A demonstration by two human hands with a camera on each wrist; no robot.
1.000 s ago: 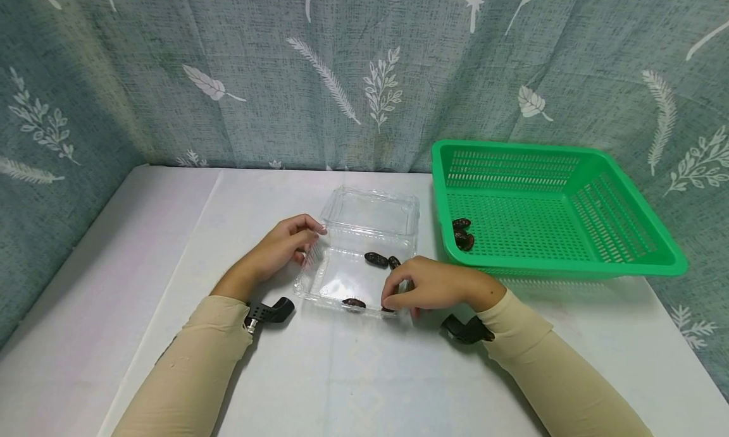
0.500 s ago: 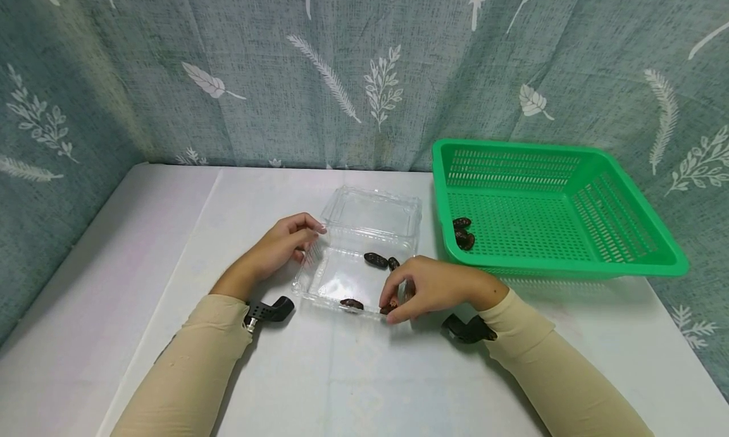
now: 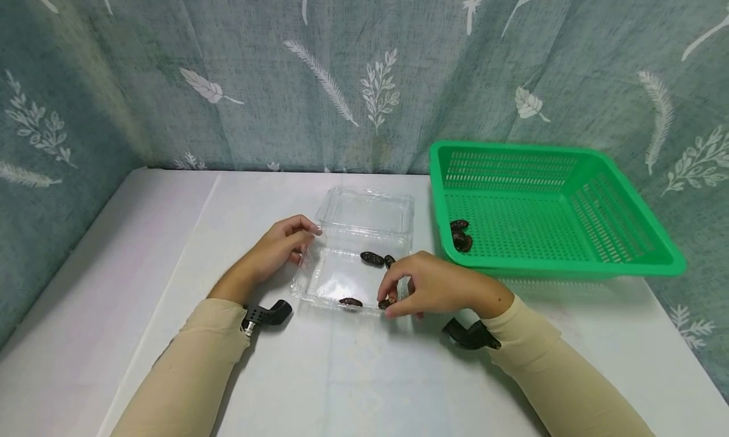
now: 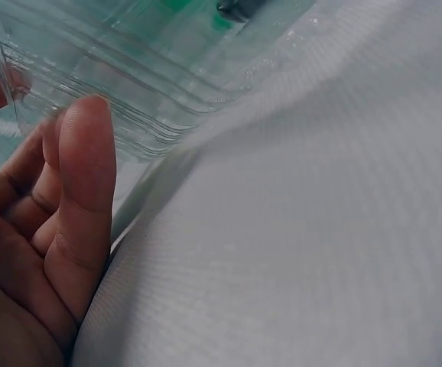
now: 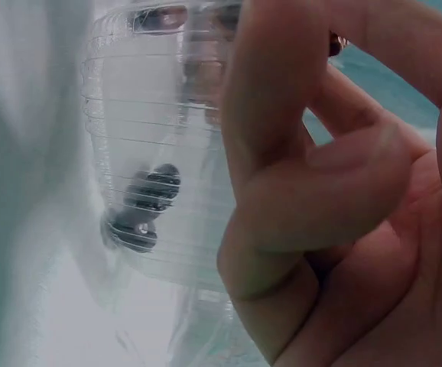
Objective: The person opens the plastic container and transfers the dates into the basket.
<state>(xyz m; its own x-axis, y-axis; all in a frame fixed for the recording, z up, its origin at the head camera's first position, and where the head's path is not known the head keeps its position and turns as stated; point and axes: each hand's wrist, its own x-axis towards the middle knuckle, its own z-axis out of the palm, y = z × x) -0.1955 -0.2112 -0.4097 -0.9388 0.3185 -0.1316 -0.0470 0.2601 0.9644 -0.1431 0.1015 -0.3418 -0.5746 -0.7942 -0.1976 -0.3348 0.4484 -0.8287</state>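
A clear plastic clamshell container (image 3: 336, 276) lies with its lid (image 3: 367, 208) folded back. My left hand (image 3: 283, 243) grips its left side near the hinge; in the left wrist view the thumb (image 4: 87, 157) is against the ribbed wall. Inside are a dark date (image 3: 373, 258) towards the back and another (image 3: 350, 302) at the front wall; one more (image 3: 390, 260) is partly hidden by my right hand (image 3: 433, 285). At the front right corner, that hand pinches a date (image 3: 385, 303) between thumb and fingertips. In the right wrist view, dates (image 5: 151, 189) show through the wall.
A green plastic basket (image 3: 558, 269) stands to the right, with several dates (image 3: 461, 236) at its left end. A white cloth (image 3: 353, 374) covers the table, and a leaf-patterned curtain (image 3: 256, 76) hangs behind. Black wrist mounts (image 3: 273, 312) sit below both hands.
My right thumb and fingers opened a little around the date at the front right corner, and the date now sits slightly higher between them. The left hand keeps its place on the container.
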